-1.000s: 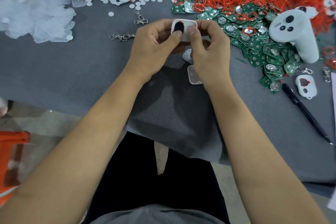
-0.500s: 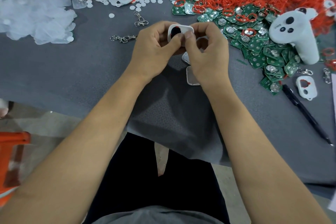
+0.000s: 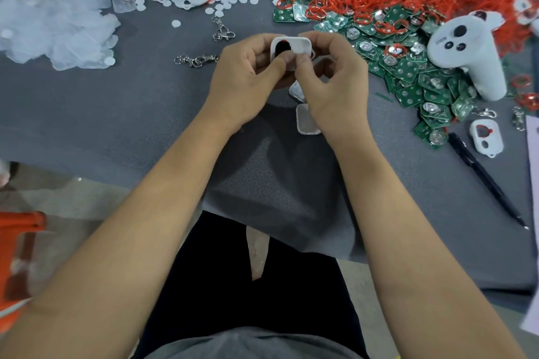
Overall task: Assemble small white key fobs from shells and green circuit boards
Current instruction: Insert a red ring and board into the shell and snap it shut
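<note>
I am pinching a white key fob shell [image 3: 290,49] in both grips, left hand [image 3: 242,81] and right hand [image 3: 332,87], just left of the green circuit board pile [image 3: 408,67].

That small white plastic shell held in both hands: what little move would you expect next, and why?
Probably a thumb squeeze to seat the parts. Both the left hand and the right hand pinch the small white plastic shell, thumbs pressed on its face beside the dark oval opening. Whether it has already snapped shut cannot be told.
</note>
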A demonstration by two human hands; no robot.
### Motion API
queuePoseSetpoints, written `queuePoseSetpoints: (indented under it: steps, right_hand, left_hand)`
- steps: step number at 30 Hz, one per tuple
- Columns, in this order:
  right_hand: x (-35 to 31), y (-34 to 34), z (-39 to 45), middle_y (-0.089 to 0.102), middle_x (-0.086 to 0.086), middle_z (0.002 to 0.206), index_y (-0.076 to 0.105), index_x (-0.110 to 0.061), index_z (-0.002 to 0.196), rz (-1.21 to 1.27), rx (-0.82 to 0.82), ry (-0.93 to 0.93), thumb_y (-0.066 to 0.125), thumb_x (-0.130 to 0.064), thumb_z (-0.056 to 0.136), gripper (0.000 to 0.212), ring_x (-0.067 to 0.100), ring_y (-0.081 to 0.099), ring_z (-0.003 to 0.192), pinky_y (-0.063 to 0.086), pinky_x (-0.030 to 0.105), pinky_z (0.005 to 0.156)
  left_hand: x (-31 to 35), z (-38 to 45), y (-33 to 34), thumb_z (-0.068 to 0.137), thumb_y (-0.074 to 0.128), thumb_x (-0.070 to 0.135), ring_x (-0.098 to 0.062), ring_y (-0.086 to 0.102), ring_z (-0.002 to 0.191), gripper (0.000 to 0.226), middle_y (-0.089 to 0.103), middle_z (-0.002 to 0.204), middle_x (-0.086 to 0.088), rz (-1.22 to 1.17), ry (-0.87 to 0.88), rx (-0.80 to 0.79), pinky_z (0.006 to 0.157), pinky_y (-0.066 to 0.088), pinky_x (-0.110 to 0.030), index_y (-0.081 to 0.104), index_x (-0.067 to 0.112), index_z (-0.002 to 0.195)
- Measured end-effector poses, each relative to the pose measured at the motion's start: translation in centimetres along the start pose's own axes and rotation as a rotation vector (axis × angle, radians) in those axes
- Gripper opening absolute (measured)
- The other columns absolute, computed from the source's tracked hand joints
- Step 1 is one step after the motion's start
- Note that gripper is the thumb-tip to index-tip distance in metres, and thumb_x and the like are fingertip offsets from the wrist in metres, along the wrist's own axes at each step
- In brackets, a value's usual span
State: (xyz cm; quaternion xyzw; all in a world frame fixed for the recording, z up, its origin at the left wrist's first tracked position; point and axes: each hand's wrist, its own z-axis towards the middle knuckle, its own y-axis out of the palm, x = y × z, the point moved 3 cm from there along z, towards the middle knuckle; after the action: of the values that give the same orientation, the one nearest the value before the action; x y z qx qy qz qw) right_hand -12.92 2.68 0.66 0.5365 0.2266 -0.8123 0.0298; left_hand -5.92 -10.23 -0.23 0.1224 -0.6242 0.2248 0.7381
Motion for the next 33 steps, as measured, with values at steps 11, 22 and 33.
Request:
queuePoseSetpoints:
  steps: [11,22,33]
  right_hand:
    - [0.0,-0.3,0.3,0.074,0.003,0.09,0.077,-0.008,0.106,-0.042,-0.012,0.005,0.069,-0.016,0.097,0.014,0.012,0.066,0.078,0.052,0.024,0.072]
    - [0.0,-0.1,0.1,0.064,-0.009,0.073,0.073,-0.003,0.098,0.033,-0.013,0.051,0.063,-0.008,0.1,0.012,-0.006,0.058,0.058,0.041,0.009,0.056]
    - [-0.2,-1.3,-0.1,0.074,0.0,0.087,0.079,-0.007,0.101,-0.069,0.041,-0.011,0.066,-0.014,0.097,0.015,0.005,0.064,0.076,0.049,0.021,0.072]
  left_hand:
    - [0.5,-0.6,0.0,0.108,0.053,0.014,-0.013,0.076,0.096,0.022,0.075,0.106,-0.008,0.097,0.055,0.023,0.078,0.062,-0.026,0.066,0.002,0.121]
    - [1.2,-1.0,0.5,0.108,0.052,0.013,0.002,0.072,0.089,0.021,0.072,0.097,0.005,0.28,0.154,0.102,0.073,0.053,-0.01,0.065,-0.001,0.117]
    - [1.2,-1.2,0.2,0.105,0.056,0.016,-0.006,0.076,0.082,0.016,0.075,0.094,0.007,0.238,0.061,0.003,0.067,0.06,-0.021,0.069,0.013,0.113]
